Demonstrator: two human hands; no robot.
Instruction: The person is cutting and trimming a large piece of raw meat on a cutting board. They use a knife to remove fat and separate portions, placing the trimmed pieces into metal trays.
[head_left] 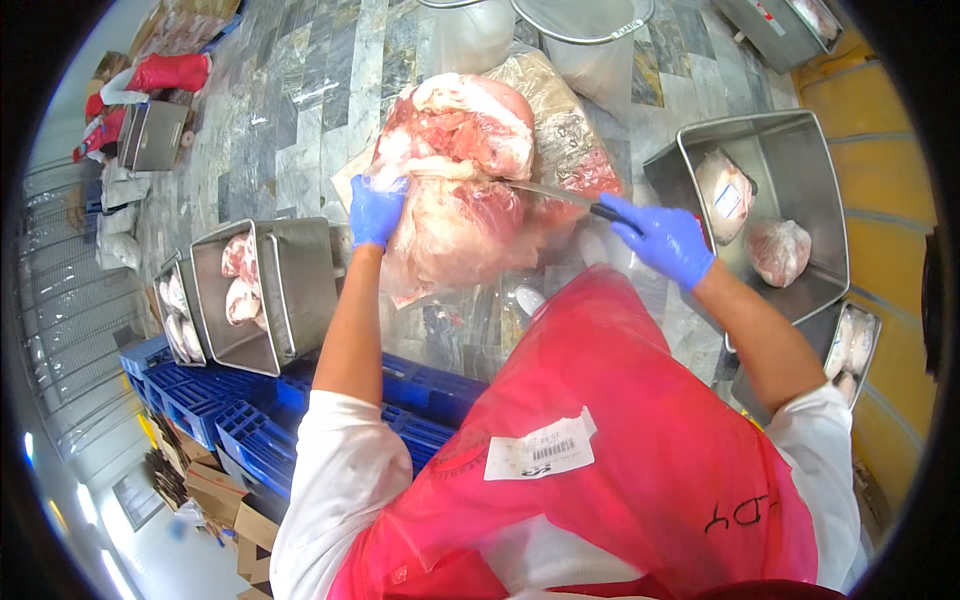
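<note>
A large piece of raw pink meat point(455, 225) with white fat lies before me, with clear plastic around its lower part. My left hand point(378, 208), in a blue glove, grips the meat at its left edge; some fingertips are hidden by fat and plastic. A knife point(552, 192) is in my right hand point(662, 243), also blue-gloved, with the fingers closed round its dark handle. The blade points left and its tip reaches the meat's right side, in the fold between the upper and lower parts. Beneath and behind the meat is a plastic-covered cardboard box point(560, 120).
On the right stands a metal tub point(815, 220) with two wrapped pieces of meat. Another metal tub point(300, 290) with meat sits left, near blue pallets point(240, 425). Round bins point(590, 60) with clear liners stand beyond the box. A person in red point(165, 75) is far left.
</note>
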